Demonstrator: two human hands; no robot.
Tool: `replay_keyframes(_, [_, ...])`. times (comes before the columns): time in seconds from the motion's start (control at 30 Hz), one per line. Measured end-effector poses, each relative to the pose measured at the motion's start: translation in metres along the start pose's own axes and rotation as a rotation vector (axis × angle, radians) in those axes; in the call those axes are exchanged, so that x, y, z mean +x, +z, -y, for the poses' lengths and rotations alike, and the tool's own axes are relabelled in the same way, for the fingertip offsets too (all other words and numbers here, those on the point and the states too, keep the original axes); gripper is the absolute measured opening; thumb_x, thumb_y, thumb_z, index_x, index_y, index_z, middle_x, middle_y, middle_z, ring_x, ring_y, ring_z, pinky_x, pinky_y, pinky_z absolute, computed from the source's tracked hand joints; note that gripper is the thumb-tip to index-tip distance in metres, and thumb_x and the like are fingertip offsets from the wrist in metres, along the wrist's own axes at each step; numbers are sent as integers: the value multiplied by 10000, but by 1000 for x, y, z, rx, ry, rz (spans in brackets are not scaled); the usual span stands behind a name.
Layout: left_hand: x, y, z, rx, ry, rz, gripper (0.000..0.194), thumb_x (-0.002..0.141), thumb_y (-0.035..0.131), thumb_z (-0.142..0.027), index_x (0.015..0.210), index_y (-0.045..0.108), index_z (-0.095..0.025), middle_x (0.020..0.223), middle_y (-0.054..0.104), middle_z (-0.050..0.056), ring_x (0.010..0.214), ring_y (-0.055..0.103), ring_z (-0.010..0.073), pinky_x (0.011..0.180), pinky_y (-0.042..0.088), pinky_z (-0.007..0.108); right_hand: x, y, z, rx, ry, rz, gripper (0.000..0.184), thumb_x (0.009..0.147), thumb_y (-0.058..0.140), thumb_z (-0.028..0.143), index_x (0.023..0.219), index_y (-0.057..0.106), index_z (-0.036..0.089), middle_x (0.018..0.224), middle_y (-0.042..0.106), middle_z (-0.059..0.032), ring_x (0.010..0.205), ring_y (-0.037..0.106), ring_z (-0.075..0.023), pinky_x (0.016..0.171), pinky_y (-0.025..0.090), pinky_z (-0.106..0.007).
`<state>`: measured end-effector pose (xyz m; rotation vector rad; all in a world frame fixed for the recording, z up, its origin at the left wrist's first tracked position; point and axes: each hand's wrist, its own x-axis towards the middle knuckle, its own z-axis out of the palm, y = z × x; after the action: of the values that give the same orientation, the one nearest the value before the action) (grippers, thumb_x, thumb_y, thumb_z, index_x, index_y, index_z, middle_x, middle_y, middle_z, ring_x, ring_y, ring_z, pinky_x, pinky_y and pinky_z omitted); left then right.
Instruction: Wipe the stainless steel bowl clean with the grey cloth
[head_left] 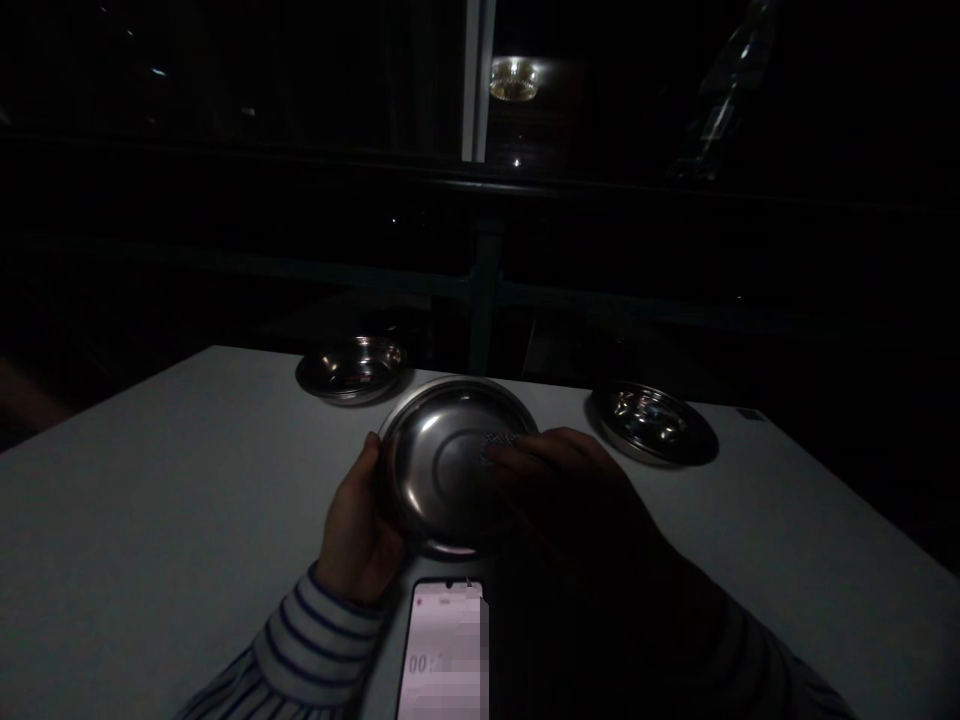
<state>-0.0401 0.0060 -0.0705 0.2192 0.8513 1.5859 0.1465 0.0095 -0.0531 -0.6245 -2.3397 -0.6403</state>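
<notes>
My left hand grips the left rim of a steel plate, which is tilted up off the white table. My right hand, deep in shadow, presses a small silvery scrubber against the plate's inner face; its fingers are bunched on the scrubber. A striped sleeve covers my left wrist.
Two more steel dishes lie at the table's far side: a bowl at the left and a plate at the right. A phone with a lit screen lies near the front edge. The room behind is dark, with a lamp far off.
</notes>
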Motion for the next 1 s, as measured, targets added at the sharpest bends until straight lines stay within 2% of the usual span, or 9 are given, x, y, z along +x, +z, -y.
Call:
replay_keyframes(0.1, [-2,1,4,-15,-80,16,266,880,450,-271,899,667,-118,794,722,58,764,674,183,741,547,286,1,5,7,4,36,-40,227,891,431,166,1051,591,148,1050,672,-23,957,544,-172,825,407,-354])
replay_keyframes(0.27, [-5,2,4,-8,-52,6,252,877,460,-263,860,672,-128,787,725,48,746,678,185,727,555,291,3,12,17,24,-31,-63,209,915,422,167,1031,594,186,1074,665,19,1002,534,-160,860,380,-366])
replay_keyframes(0.43, [-2,1,3,8,-59,12,289,889,433,-273,869,675,-115,798,725,61,719,677,181,701,559,294,-1,17,18,18,56,-59,202,917,416,194,1005,597,173,1021,681,7,925,564,-164,791,409,-350])
replay_keyframes(0.53, [1,-1,3,7,-58,-1,272,889,437,-259,865,669,-119,770,719,48,681,668,157,697,555,271,-5,24,27,50,47,-104,212,933,404,229,1036,590,229,1046,675,48,982,556,-152,873,381,-373])
replay_keyframes(0.6, [1,-2,4,-4,-61,0,260,885,446,-262,844,664,-124,736,711,38,654,660,144,695,552,263,-3,24,29,31,23,-74,206,922,427,192,1043,591,214,1090,663,52,1021,543,-143,907,374,-365])
replay_keyframes(0.73, [-2,1,7,29,-100,31,271,884,448,-285,818,658,-127,700,702,44,606,651,146,658,554,269,3,17,21,-34,85,-135,228,924,397,192,1011,605,155,1047,679,-4,972,562,-159,812,413,-348])
replay_keyframes(0.8, [-5,2,8,56,-103,49,283,884,443,-297,818,660,-128,704,705,51,577,648,150,613,552,269,2,19,22,-45,89,-110,233,917,408,205,1042,600,163,1076,668,-10,976,562,-169,829,410,-361])
replay_keyframes(0.9, [-7,3,9,83,-94,65,305,887,429,-314,823,664,-130,675,700,49,516,631,147,544,539,264,-3,26,28,-67,40,-85,235,902,453,205,1096,582,240,1134,642,40,1052,532,-167,932,369,-391])
replay_keyframes(1.0, [-8,3,9,79,-96,67,302,890,425,-306,832,664,-131,680,701,50,566,650,159,586,544,275,-4,26,28,-42,37,-41,248,899,467,203,1121,571,231,1166,624,31,1102,498,-164,963,360,-388])
